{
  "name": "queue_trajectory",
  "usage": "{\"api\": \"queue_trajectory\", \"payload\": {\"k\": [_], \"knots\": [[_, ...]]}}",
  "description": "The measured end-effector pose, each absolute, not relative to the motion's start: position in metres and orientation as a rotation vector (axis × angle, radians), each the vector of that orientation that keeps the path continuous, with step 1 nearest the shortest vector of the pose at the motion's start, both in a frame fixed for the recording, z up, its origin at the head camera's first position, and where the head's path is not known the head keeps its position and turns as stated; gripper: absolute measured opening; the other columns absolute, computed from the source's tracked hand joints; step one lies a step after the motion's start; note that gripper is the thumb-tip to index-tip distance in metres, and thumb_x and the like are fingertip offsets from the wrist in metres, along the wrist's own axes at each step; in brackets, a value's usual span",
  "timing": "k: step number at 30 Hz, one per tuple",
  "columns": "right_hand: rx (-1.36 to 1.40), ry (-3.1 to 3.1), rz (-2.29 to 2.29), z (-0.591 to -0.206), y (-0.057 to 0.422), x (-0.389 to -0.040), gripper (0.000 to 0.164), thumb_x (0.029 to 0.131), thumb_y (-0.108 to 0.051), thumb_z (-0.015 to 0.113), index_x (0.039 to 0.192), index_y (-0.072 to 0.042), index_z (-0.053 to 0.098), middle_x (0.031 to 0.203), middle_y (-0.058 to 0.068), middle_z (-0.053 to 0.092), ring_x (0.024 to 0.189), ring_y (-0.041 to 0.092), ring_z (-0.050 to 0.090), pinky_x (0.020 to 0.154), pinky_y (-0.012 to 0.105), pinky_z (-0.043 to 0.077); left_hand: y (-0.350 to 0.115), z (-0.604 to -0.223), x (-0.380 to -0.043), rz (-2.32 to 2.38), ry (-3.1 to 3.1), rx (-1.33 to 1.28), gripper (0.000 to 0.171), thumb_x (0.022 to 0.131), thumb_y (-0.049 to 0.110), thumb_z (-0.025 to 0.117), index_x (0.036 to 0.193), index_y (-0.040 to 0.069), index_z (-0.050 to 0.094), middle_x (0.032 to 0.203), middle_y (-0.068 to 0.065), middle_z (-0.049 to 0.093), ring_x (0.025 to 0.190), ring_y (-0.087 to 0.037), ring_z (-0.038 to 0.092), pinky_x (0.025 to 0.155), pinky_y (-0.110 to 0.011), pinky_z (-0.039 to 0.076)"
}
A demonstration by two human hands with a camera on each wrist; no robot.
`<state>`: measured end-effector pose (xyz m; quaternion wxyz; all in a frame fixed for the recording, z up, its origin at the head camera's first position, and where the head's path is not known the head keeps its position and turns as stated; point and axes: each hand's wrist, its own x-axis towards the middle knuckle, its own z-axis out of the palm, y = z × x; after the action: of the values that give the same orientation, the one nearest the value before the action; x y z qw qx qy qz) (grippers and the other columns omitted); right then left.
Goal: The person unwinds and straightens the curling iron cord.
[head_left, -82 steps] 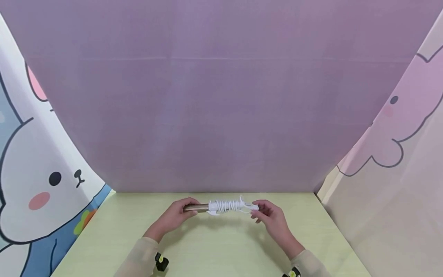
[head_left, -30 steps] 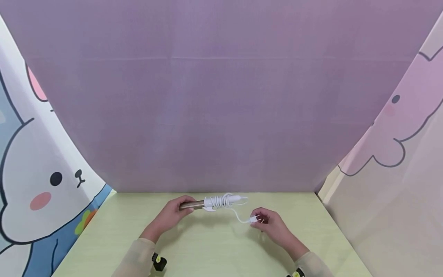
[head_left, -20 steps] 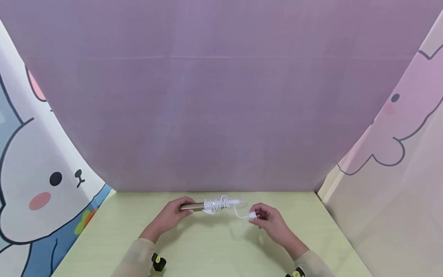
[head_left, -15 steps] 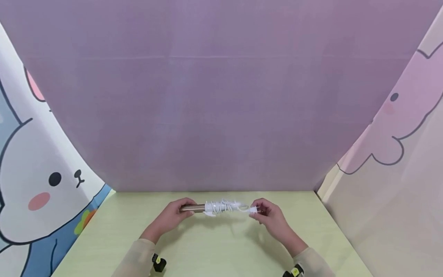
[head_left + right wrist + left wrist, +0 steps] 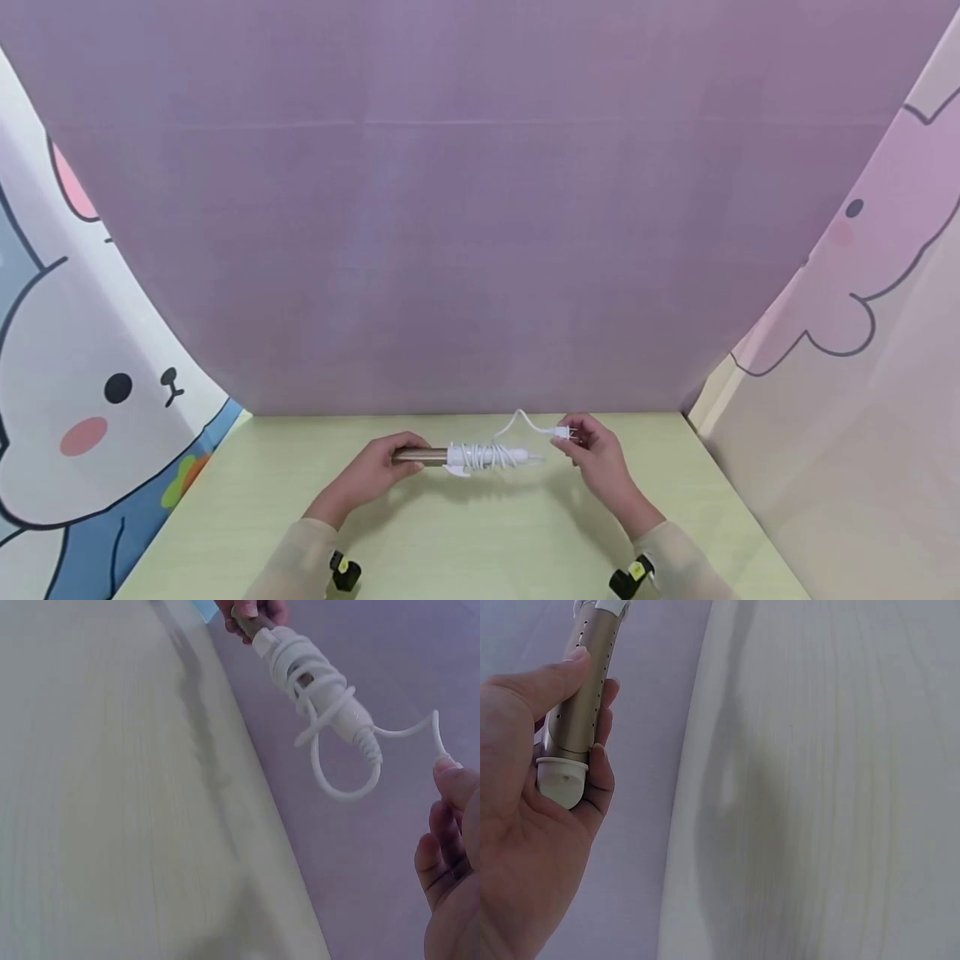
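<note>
A curling iron (image 5: 480,455) with a gold barrel and white handle lies level above the table. My left hand (image 5: 375,471) grips its barrel; the left wrist view shows rows of small holes along the barrel (image 5: 581,712) and a white cap at its tip. White cord (image 5: 300,664) is wound several times round the handle. A freed length of cord arches up to the two-prong plug (image 5: 561,432), which my right hand (image 5: 603,467) pinches between thumb and fingers, right of the handle's end. In the right wrist view, a loose cord loop (image 5: 341,796) hangs below the handle.
The pale wood-grain table (image 5: 480,542) spreads beneath both hands. A purple cloth (image 5: 480,250) rises behind its far edge. Printed cartoon curtains stand at the left (image 5: 52,400) and the right (image 5: 862,417). Each wrist wears a small black camera (image 5: 345,573).
My right hand drew the plug away from the handle end, dipped low with it, then raised it above the handle; the free cord now arches upward. My left hand stays almost still.
</note>
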<state>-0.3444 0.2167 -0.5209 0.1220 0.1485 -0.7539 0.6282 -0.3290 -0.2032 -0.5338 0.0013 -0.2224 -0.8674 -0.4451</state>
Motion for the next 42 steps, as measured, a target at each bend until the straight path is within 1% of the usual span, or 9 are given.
{"api": "queue_trajectory", "payload": {"k": [5,9,15,21,23,29,33,36,42], "knots": [[0.400,-2.191,1.820,-0.527,0.222,-0.350,0.020,0.096,0.002,0.084,0.111,-0.002,0.073,0.094,0.011,0.072,0.073,0.011,0.060,0.059,0.022,0.048,-0.204,-0.535,-0.329,-1.428,-2.713,-0.712,0.026,0.105,0.018,0.079,0.129,0.024,0.075,0.121,0.006,0.075,0.104,-0.016,0.070,0.091,-0.035,0.056],[0.382,-2.184,1.818,-0.532,0.227,-0.353,0.019,0.095,0.004,0.084,0.110,-0.001,0.072,0.094,0.012,0.071,0.073,0.010,0.060,0.058,0.021,0.047,-0.205,-0.535,-0.329,-1.449,-2.710,-0.705,0.026,0.104,0.019,0.080,0.129,0.026,0.075,0.121,0.007,0.075,0.105,-0.015,0.070,0.092,-0.034,0.056],[0.341,-2.214,1.808,-0.540,0.232,-0.357,0.019,0.095,0.003,0.084,0.109,-0.003,0.072,0.092,0.011,0.066,0.071,0.011,0.055,0.057,0.021,0.045,-0.206,-0.535,-0.329,-1.468,-2.694,-0.716,0.026,0.105,0.020,0.079,0.130,0.023,0.075,0.122,0.004,0.075,0.104,-0.016,0.070,0.091,-0.034,0.056],[0.298,-2.342,1.736,-0.550,0.240,-0.361,0.020,0.095,0.003,0.085,0.110,-0.004,0.072,0.094,0.012,0.066,0.075,0.014,0.055,0.060,0.022,0.047,-0.208,-0.534,-0.329,-1.481,-2.693,-0.677,0.026,0.105,0.022,0.080,0.130,0.025,0.075,0.122,0.005,0.075,0.106,-0.017,0.070,0.092,-0.034,0.055],[0.305,-2.406,1.696,-0.554,0.243,-0.362,0.020,0.095,0.004,0.085,0.109,-0.004,0.072,0.094,0.011,0.066,0.076,0.015,0.056,0.061,0.023,0.048,-0.208,-0.533,-0.329,-1.479,-2.683,-0.675,0.026,0.105,0.021,0.079,0.131,0.023,0.075,0.122,0.004,0.075,0.105,-0.018,0.070,0.092,-0.034,0.055],[0.440,-2.566,1.595,-0.563,0.249,-0.363,0.021,0.095,0.003,0.085,0.109,-0.004,0.072,0.097,0.010,0.069,0.080,0.015,0.060,0.064,0.024,0.051,-0.211,-0.531,-0.329,-1.425,-2.646,-0.655,0.025,0.105,0.018,0.079,0.130,0.021,0.076,0.120,0.002,0.077,0.102,-0.017,0.069,0.090,-0.034,0.055],[0.562,-2.615,1.526,-0.569,0.253,-0.361,0.019,0.096,0.002,0.084,0.108,-0.005,0.071,0.100,0.010,0.072,0.087,0.016,0.063,0.071,0.025,0.053,-0.213,-0.532,-0.332,-1.411,-2.643,-0.607,0.025,0.106,0.019,0.079,0.130,0.023,0.075,0.118,0.005,0.077,0.099,-0.016,0.068,0.088,-0.034,0.055],[0.651,-2.646,1.493,-0.573,0.256,-0.360,0.017,0.098,0.002,0.082,0.107,-0.005,0.070,0.100,0.007,0.073,0.089,0.015,0.064,0.076,0.026,0.054,-0.215,-0.532,-0.333,-1.412,-2.638,-0.591,0.025,0.106,0.018,0.079,0.130,0.022,0.075,0.118,0.005,0.077,0.099,-0.017,0.068,0.087,-0.034,0.054],[0.750,-2.711,1.348,-0.580,0.260,-0.360,0.015,0.100,-0.002,0.080,0.105,-0.010,0.070,0.097,-0.001,0.068,0.087,0.010,0.061,0.077,0.026,0.053,-0.216,-0.530,-0.333,-1.443,-2.608,-0.592,0.027,0.105,0.012,0.078,0.131,0.017,0.076,0.120,-0.002,0.077,0.100,-0.019,0.068,0.087,-0.033,0.054]]}}
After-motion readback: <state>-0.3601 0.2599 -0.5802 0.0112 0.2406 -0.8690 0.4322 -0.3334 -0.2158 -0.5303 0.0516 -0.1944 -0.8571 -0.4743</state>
